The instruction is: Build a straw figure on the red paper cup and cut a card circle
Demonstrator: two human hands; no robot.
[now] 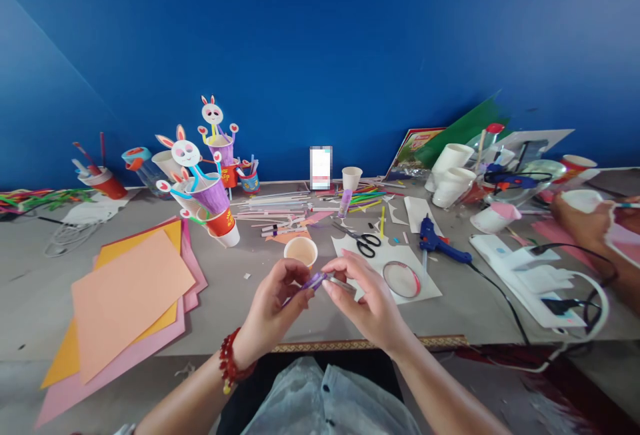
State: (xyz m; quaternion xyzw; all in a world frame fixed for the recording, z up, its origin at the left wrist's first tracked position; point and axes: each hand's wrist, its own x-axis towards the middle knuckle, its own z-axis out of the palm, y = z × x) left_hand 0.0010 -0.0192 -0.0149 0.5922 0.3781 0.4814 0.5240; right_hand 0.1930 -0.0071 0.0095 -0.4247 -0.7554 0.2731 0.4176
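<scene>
Over the desk's front edge, my left hand (279, 300) pinches a slim purple piece (315, 281); its exact kind is unclear. Close against it, my right hand (364, 296) has its fingers closed on a small greyish, rounded object (343, 283), mostly covered by the fingers. The fingertips of both hands nearly meet at the purple piece. Just beyond them stands an open paper cup (301, 252). Black-handled scissors (367, 243) and a clear roll of tape (401, 279) lie on white paper (425, 288) to the right.
Stacked coloured paper (133, 301) lies left, near rabbit-topped cups (210, 198). A blue glue gun (440, 241) and a white power strip (525, 281) with cables lie right. Straws (275, 203) and a purple glue stick (345, 203) are behind. Another person's hand (583, 218) holds a cup.
</scene>
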